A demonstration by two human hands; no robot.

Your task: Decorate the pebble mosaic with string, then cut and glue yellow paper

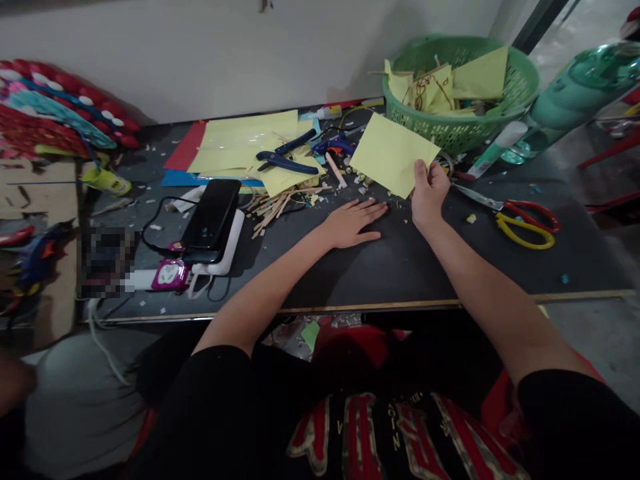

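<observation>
My right hand (431, 193) pinches the lower right corner of a square sheet of yellow paper (393, 155), which is raised and tilted above the table. Palm down on the dark tabletop (320, 273), my left hand (354, 223) lies flat with its fingers stretched out. Beyond it are small paper scraps and a pale pink stick (336, 170). Left of those, thin wooden sticks (280, 207) lie in a loose pile. Blue-handled pliers (287, 161) rest on more yellow paper (240, 137), beside a blue glue gun (335, 144). Scissors (525, 220) with red and yellow handles lie right of my right hand.
A green basket (465, 130) of paper scraps stands at the back right, beside a glue stick (500, 148) and a large green bottle (575, 100). A phone (213, 217) with cables lies at left. Cut cardboard (55, 313) and a person's knee (85, 393) are farther left.
</observation>
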